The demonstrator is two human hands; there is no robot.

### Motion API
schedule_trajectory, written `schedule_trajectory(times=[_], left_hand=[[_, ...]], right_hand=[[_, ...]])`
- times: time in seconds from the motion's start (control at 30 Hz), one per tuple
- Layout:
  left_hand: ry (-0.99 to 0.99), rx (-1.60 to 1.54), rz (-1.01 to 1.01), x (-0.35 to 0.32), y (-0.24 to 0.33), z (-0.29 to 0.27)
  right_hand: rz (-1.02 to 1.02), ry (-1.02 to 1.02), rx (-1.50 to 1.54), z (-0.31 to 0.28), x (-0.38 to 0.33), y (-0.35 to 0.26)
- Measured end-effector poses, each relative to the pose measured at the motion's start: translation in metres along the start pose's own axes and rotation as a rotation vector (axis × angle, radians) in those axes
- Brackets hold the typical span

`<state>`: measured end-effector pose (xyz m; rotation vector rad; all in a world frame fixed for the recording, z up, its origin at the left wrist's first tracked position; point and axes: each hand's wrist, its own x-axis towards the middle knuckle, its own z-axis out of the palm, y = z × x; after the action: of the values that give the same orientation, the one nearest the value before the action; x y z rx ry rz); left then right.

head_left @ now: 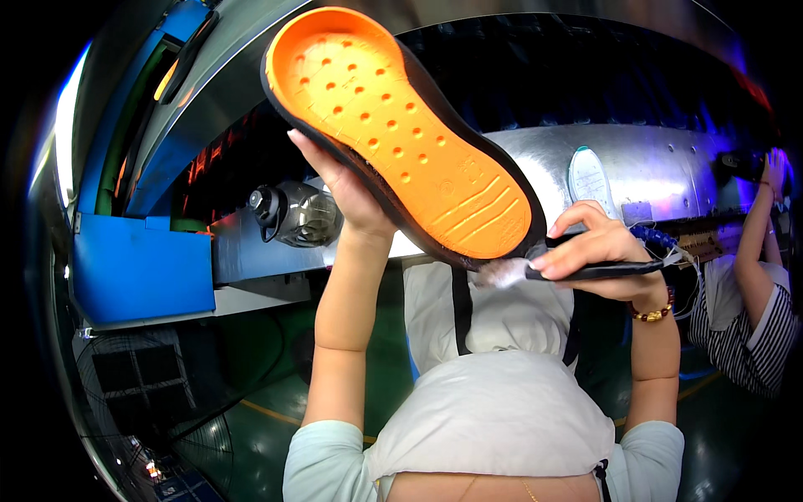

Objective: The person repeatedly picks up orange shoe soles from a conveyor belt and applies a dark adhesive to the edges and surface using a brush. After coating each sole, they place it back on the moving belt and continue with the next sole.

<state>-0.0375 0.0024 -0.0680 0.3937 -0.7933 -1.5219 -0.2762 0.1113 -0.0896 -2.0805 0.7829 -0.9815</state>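
My left hand (358,199) grips a large shoe sole (393,138) from below along its left edge. The sole has an orange inner face with small round dimples and a black rim. It is tilted, its heel end up to the left. In my right hand (598,251) is a brush with a black handle (615,269) and whitish bristles (504,273). Those bristles meet the black rim at the sole's lower right end, slightly blurred. The fingertips of my right hand are close to that rim. The left fingers behind the sole are hidden.
A dark see-through bottle (305,216) stands on the metal ledge (652,155), left of my left forearm. Beyond my right hand lies a pale sole-shaped piece (590,177). A blue machine housing (150,268) is at left, another sole (186,63) above it. A co-worker's arm (753,243) is at right.
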Motion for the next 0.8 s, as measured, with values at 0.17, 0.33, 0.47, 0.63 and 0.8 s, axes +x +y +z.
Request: schedule_trajectory(times=[0.17, 0.33, 0.47, 0.63, 0.8], left_hand=[[0.03, 0.027, 0.027, 0.012, 0.012, 0.022], [-0.364, -0.263, -0.083, 0.028, 0.035, 0.019], [-0.357, -0.289, -0.142, 0.044, 0.047, 0.038], [-0.281, -0.255, -0.025, -0.014, 0.006, 0.036], [-0.232, -0.289, -0.029, -0.033, -0.017, 0.013]], right_hand=[[0.205, 0.277, 0.425, -0.004, 0.005, 0.018], [-0.055, -0.006, 0.274, -0.021, 0.018, 0.001], [0.054, 0.33, 0.64, -0.011, 0.032, 0.012], [0.131, 0.446, 1.081, 0.015, 0.05, -0.016], [0.063, 0.462, 0.618, 0.033, 0.054, -0.019]])
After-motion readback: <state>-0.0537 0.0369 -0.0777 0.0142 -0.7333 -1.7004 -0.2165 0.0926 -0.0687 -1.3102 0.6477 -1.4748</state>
